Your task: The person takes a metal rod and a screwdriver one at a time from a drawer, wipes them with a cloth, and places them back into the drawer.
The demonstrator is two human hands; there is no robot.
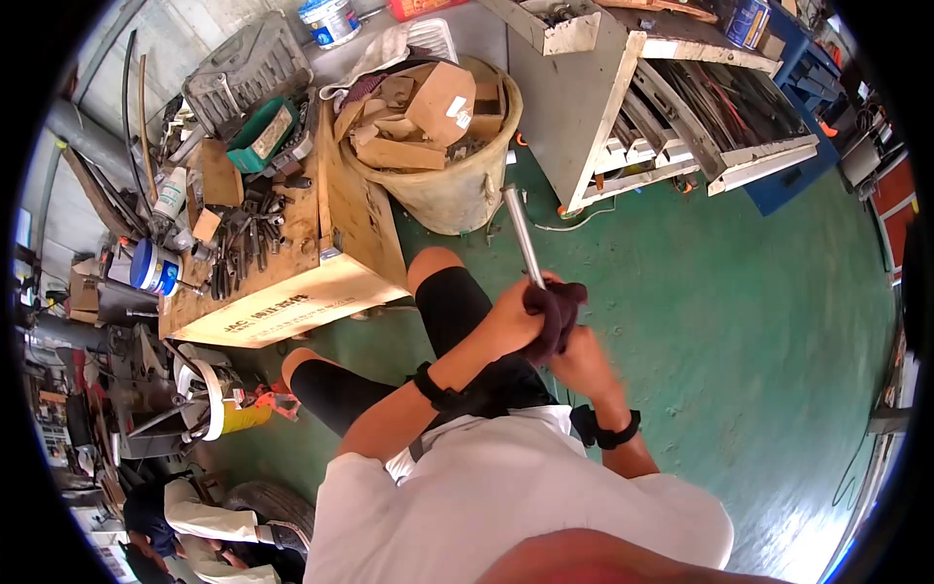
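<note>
A shiny metal rod (523, 234) sticks up and away from my hands, tilted slightly left. A dark maroon cloth (558, 313) is bunched around its lower part. My left hand (514, 323) is closed around the cloth and the rod inside it. Just below and to the right, my right hand (582, 365) is closed on the lower end of the cloth, slightly smeared by motion. The rod's lower end is hidden by the cloth and my fingers.
A wooden crate (292, 310) with sockets and hand tools stands left. Beside it is a large bin (449, 202) of cardboard scraps. A metal cabinet (576, 117) has an open drawer (764, 161) of rods. Another person (185, 516) crouches by a tyre (272, 501) at lower left.
</note>
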